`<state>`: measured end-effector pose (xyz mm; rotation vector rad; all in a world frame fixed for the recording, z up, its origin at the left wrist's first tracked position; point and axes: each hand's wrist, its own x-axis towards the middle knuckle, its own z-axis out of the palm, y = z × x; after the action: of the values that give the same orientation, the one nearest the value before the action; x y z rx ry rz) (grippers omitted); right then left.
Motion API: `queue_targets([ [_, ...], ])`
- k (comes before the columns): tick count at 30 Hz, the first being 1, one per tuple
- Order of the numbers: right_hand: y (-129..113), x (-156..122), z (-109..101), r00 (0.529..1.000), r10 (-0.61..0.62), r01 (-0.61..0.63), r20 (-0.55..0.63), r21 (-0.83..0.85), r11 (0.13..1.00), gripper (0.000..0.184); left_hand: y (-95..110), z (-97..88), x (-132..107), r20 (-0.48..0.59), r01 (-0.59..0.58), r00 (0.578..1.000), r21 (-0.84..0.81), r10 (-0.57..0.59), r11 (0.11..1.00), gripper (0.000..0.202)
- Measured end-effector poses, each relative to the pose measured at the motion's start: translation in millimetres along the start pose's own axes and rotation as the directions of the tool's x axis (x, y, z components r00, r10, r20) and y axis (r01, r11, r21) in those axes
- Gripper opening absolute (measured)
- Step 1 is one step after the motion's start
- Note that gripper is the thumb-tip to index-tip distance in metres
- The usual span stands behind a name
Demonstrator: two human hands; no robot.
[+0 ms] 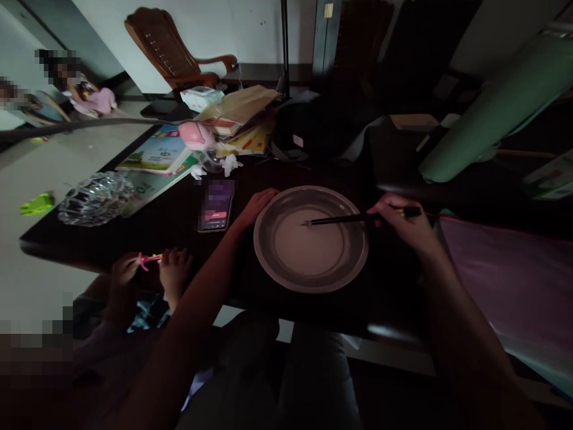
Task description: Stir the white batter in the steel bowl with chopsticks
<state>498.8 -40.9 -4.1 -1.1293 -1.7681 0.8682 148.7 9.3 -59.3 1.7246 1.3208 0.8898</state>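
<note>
A round metal basin (312,285) stands on the dark table in front of me and appears to hold water. At its left rim, my left hand (257,206) grips the edge, its fingers partly hidden by the rim. My right hand (396,218) is closed around a long paintbrush (340,219) with a black handle, held nearly level from the right. The brush's pale tip reaches over the middle of the basin; whether it touches the water I cannot tell.
To the left lie a phone (216,205), a glass bowl (96,198), books (154,149) and crumpled tissue (231,165). Another person's hands (172,269) hold a pink and yellow toy (150,260) nearby. A green cylinder (492,113) and a pinkish pad (505,275) are at right.
</note>
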Motion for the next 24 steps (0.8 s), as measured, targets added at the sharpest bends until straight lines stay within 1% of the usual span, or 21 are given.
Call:
queue_targets([
  [2,6,0,-13,0.992,0.020,-0.015,-0.127,0.044,0.999,0.036,0,-0.1,0,-0.003,-0.005,1.000,0.001,0.005,1.000,0.047],
  [3,9,-1,-18,0.987,0.031,-0.018,-0.158,0.083,0.996,0.038,0,-0.2,0,-0.002,-0.007,1.000,0.002,0.007,1.000,0.047],
  [4,10,-2,-21,0.987,0.040,-0.020,-0.155,0.125,0.992,0.040,0,-0.5,1,0.000,-0.006,1.000,0.003,0.006,1.000,0.047],
  [5,11,-3,-21,0.992,0.046,-0.027,-0.120,0.160,0.987,0.042,0,-0.7,1,0.003,-0.004,1.000,0.006,0.004,1.000,0.048],
  [7,7,-4,-14,0.999,0.037,-0.040,0.019,0.183,0.982,0.042,0,-1.2,1,0.008,-0.001,1.000,0.017,0.001,1.000,0.049],
  [9,0,-5,1,0.987,0.000,-0.023,0.161,0.140,0.990,0.039,0,-1.4,1,0.004,0.005,1.000,0.025,-0.005,1.000,0.048],
  [10,-3,-4,7,0.980,-0.026,0.005,0.199,0.103,0.995,0.037,1,-1.3,1,0.002,0.009,1.000,0.026,-0.009,1.000,0.047],
  [11,-5,-4,12,0.978,-0.035,0.022,0.206,0.065,0.998,0.035,2,-1.1,0,0.000,0.014,1.000,0.024,-0.014,1.000,0.046],
  [12,-6,-3,14,0.981,-0.042,0.037,0.192,0.032,0.999,0.034,3,-0.9,-1,-0.003,0.020,1.000,0.022,-0.019,1.000,0.045],
  [13,-6,-2,13,0.987,-0.041,0.040,0.154,0.006,0.999,0.033,4,-0.8,-1,-0.004,0.023,1.000,0.019,-0.023,1.000,0.045],
  [15,-1,-1,3,0.999,-0.022,0.022,0.027,-0.009,1.000,0.034,7,-0.7,-2,-0.001,0.024,1.000,0.018,-0.024,1.000,0.044],
  [17,6,0,-12,0.994,0.005,-0.002,-0.107,0.028,1.000,0.037,8,-0.8,-2,0.003,0.021,1.000,0.019,-0.021,1.000,0.044],
  [18,9,-1,-19,0.989,0.013,-0.003,-0.146,0.067,0.998,0.039,8,-0.9,-2,0.006,0.018,1.000,0.017,-0.018,1.000,0.044],
  [19,10,-1,-23,0.988,0.020,-0.002,-0.156,0.112,0.994,0.041,7,-0.9,-1,0.006,0.016,1.000,0.014,-0.017,1.000,0.045],
  [20,9,-2,-24,0.991,0.024,-0.004,-0.130,0.152,0.988,0.042,6,-0.8,-1,0.003,0.015,1.000,0.009,-0.015,1.000,0.045],
  [22,4,-4,-17,1.000,0.020,-0.019,-0.004,0.187,0.982,0.043,4,-0.6,-1,-0.007,0.017,1.000,0.000,-0.017,1.000,0.046],
  [23,0,-4,-10,0.996,0.019,-0.033,0.083,0.171,0.985,0.042,4,-0.4,-1,-0.012,0.020,1.000,-0.002,-0.020,1.000,0.045],
  [24,-4,-5,-3,0.990,0.005,-0.024,0.138,0.137,0.990,0.041,3,-0.2,-1,-0.014,0.022,1.000,0.001,-0.022,1.000,0.045],
])
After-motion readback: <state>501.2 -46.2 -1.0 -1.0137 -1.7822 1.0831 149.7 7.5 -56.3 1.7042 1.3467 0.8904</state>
